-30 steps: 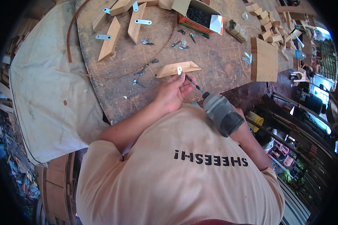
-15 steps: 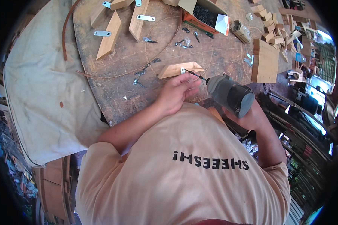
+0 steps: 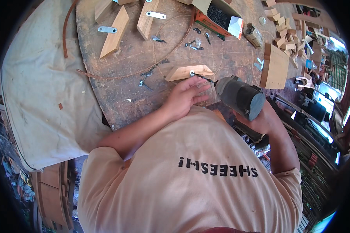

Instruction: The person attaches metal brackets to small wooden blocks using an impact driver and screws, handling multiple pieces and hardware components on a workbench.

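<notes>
My right hand (image 3: 260, 121) grips a dark cordless drill (image 3: 239, 95). Its long thin bit (image 3: 205, 78) reaches left to a small metal plate (image 3: 192, 73) on a wooden block (image 3: 182, 72) with slanted ends. The bit's tip meets the plate, though a screw there is too small to make out. At the block's near side, my left hand (image 3: 186, 95) pinches the plate's lower part between its front fingers, which cover most of it. The other fingers of that hand are loosely curled.
More angled blocks with metal plates (image 3: 156, 15) lie at the far left. Behind are an open box of dark screws (image 3: 217, 17) and loose plastic bits (image 3: 194, 44). A wide board (image 3: 275, 66) and piled wood offcuts (image 3: 282, 29) are to the right. Pale cloth (image 3: 39, 97) drapes the left.
The view has shifted slightly. The drill and both hands keep nearly the same place around the block, with the bit still at the plate.
</notes>
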Motion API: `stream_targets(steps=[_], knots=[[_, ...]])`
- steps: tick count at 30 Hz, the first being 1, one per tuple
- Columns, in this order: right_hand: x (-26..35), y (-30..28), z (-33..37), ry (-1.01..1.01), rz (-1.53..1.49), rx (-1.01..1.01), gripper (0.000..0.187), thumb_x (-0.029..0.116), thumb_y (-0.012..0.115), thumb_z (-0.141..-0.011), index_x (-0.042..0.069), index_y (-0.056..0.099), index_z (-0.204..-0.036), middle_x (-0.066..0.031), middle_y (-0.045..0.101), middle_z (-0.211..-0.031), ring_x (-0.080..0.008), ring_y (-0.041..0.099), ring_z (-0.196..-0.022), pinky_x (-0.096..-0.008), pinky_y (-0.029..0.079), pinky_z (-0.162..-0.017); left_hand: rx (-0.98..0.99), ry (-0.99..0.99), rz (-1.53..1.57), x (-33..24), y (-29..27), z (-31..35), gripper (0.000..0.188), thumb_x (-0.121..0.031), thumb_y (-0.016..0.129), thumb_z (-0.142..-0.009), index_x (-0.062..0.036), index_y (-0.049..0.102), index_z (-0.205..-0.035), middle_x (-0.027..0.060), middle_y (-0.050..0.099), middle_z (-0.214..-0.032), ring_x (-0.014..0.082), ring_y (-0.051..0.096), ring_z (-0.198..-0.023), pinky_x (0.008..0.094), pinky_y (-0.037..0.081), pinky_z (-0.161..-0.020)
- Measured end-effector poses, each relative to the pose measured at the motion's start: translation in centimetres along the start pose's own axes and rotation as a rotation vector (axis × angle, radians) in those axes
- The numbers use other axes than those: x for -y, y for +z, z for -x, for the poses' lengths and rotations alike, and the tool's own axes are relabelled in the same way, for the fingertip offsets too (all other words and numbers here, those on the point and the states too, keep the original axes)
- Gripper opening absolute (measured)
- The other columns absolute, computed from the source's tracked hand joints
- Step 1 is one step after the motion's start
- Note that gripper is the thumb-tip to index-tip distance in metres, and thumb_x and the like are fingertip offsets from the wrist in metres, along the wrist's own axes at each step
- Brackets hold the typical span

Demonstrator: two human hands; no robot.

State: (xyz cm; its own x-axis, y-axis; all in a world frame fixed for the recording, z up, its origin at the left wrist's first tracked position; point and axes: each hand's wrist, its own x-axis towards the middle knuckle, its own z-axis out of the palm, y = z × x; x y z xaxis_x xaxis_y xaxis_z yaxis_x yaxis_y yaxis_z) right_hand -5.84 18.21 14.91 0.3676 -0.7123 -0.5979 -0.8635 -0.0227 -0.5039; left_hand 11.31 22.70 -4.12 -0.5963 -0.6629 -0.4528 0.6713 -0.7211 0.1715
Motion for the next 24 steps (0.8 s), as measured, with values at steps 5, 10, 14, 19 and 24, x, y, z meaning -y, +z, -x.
stream_targets(steps=[5, 10, 14, 19, 24], knots=[[-0.1, 0.0, 0.0, 0.025, 0.002, 0.028, 0.036, 0.013, 0.07, -0.07, 0.003, 0.06, -0.103, -0.0169, 0.064, -0.096, -0.0361, 0.061, -0.089, -0.0404, 0.051, -0.077, 0.014, 0.005, -0.018, 0.2, -0.2, -0.1, 0.031, -0.009, 0.045, -0.098, 0.0012, 0.044, -0.128, 0.011, 0.048, -0.128, 0.0219, 0.05, -0.121, 0.0376, 0.048, -0.096], [0.2, -0.2, -0.1, 0.021, 0.049, 0.044, 0.036, 0.014, 0.069, -0.07, 0.004, 0.06, -0.103, -0.0166, 0.064, -0.095, -0.0368, 0.061, -0.088, -0.0405, 0.051, -0.077, 0.0, 0.001, -0.018, 0.2, -0.2, -0.1, 0.03, -0.008, 0.044, -0.098, 0.0008, 0.046, -0.127, 0.0107, 0.051, -0.125, 0.0216, 0.052, -0.118, 0.0364, 0.049, -0.095], [0.1, -0.3, -0.3, -0.071, 0.147, 0.034, 0.035, 0.015, 0.069, -0.071, 0.005, 0.061, -0.103, -0.0156, 0.064, -0.094, -0.0354, 0.061, -0.087, -0.0401, 0.051, -0.076, 0.013, -0.029, -0.105, -0.1, -0.2, 0.0, 0.027, -0.011, 0.044, -0.099, 0.0011, 0.051, -0.122, 0.0097, 0.056, -0.119, 0.0204, 0.057, -0.11, 0.0338, 0.051, -0.091], [-0.4, -0.8, -0.7, -0.034, 0.253, 0.11, 0.028, 0.016, 0.068, -0.071, 0.007, 0.064, -0.098, -0.0143, 0.065, -0.087, -0.0341, 0.063, -0.082, -0.0393, 0.052, -0.072, -0.09, 0.263, -1.035, -4.1, -1.4, 1.7, 0.041, -0.015, 0.064, -0.087, -0.0005, 0.053, -0.124, 0.0134, 0.057, -0.12, 0.0216, 0.058, -0.107, 0.0331, 0.05, -0.087], [0.7, -1.5, -1.2, -0.11, 0.292, 0.123, 0.02, 0.017, 0.069, -0.072, 0.007, 0.065, -0.089, -0.0135, 0.066, -0.083, -0.0333, 0.063, -0.076, -0.0385, 0.053, -0.068, -0.175, 0.686, -1.558, -5.6, -3.2, 1.3, 0.055, -0.008, 0.071, -0.076, -0.0044, 0.053, -0.129, 0.0159, 0.055, -0.126, 0.0346, 0.047, -0.12, 0.039, 0.037, -0.103]])
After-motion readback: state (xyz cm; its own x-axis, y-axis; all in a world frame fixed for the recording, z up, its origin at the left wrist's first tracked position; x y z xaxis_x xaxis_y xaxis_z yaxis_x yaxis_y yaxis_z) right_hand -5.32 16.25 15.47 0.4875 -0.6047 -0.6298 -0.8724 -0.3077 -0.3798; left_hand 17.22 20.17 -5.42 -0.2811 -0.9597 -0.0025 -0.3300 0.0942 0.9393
